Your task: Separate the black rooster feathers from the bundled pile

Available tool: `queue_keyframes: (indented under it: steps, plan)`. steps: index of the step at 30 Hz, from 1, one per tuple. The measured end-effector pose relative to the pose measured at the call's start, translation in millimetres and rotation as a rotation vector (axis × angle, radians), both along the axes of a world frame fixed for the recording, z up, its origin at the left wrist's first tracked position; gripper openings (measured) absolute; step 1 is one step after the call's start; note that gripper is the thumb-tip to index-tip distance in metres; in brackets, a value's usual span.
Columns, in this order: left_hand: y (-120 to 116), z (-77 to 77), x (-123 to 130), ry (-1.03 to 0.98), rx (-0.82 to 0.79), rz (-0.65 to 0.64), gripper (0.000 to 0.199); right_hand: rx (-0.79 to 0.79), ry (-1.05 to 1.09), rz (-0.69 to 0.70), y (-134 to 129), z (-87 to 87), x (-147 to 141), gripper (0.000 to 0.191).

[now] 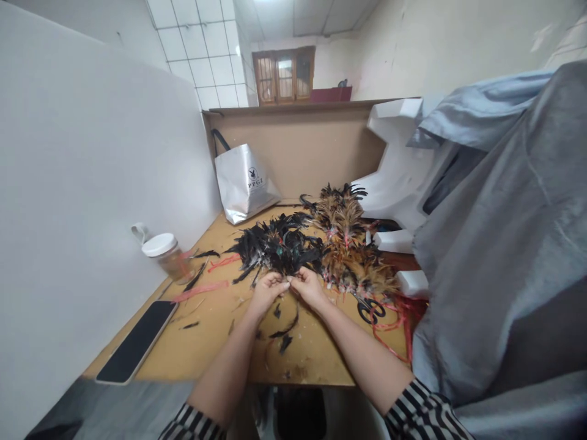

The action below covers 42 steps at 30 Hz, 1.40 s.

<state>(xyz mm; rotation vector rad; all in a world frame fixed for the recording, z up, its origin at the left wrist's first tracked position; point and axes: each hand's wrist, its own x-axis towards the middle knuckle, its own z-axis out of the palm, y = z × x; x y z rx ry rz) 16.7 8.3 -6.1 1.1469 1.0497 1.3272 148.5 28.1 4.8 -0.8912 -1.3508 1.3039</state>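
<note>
Pinch: left hand (268, 291) and right hand (307, 287) almost meet, fingertips closed, seemingly on quills.
Black feathers (284, 249): just beyond both hands; probably light, springy, easily bent.
Hold: best low, at stiffer quill ends.
Scissors (373, 310): right of the right hand.

1. The feather heap (280, 244) lies on the counter (202, 351).
2. Left of the heap stands the jar (173, 261); left and in front lies the phone (137, 342).
3. Behind it, leftward, sits the bag (242, 183).
4. Right of it lie feather bunches (360, 267); right and in front, scissors (371, 310).
</note>
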Motion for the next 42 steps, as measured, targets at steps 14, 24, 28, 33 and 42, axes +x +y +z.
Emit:
queue_keyframes:
  steps: [14, 24, 28, 33, 42]
  plan:
    - [2, 5.8, 3, 0.05, -0.01, 0.026, 0.03, -0.101, 0.028, 0.059, 5, -4.4, 3, 0.024]
    - [-3, -3.9, -1, 0.091, -0.027, 0.012, 0.027, -0.063, 0.039, 0.011, 3, -4.3, -2, 0.025]
    - [-2, -7.0, -3, 0.083, -0.008, 0.024, 0.029, -0.071, 0.074, -0.025, 0, 0.4, -1, 0.024]
    - [-5, -3.9, -7, 0.059, -0.015, -0.074, 0.026, -0.105, 0.147, 0.116, -2, -0.1, 1, 0.032]
    - [-1, -11.9, -8, 0.109, -0.025, -0.013, 0.028, -0.11, 0.148, -0.001, -1, -2.5, -2, 0.03]
